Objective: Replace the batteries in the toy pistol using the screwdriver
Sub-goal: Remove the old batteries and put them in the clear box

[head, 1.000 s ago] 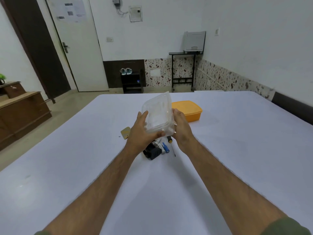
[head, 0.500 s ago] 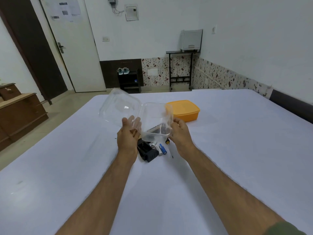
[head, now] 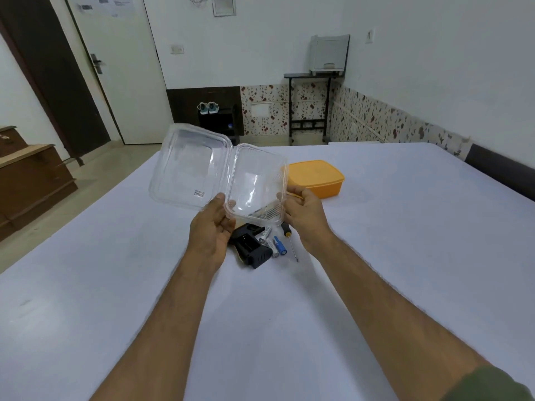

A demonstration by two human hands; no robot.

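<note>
Head | both hands hold clear clamshell box (head: 220, 175) lid-open above table (head: 376, 256), seemingly just emptied | left hand (head: 212, 227) fingers grasp hinge edge, right hand (head: 304, 212) fingers grasp right rim | toy pistol (head: 250, 247), batteries (head: 273, 241), screwdriver (head: 289, 238) below at 6 o'clock

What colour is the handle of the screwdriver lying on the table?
The thin metal-shafted screwdriver has a black handle with a yellow band, seen in the head view.

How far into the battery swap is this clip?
Early. Done: the clear clamshell box is open and looks empty; toy pistol, batteries and screwdriver lie on the table. In hand: left hand and right hand hold the box. Left: unscrewing, swapping, closing.
</note>
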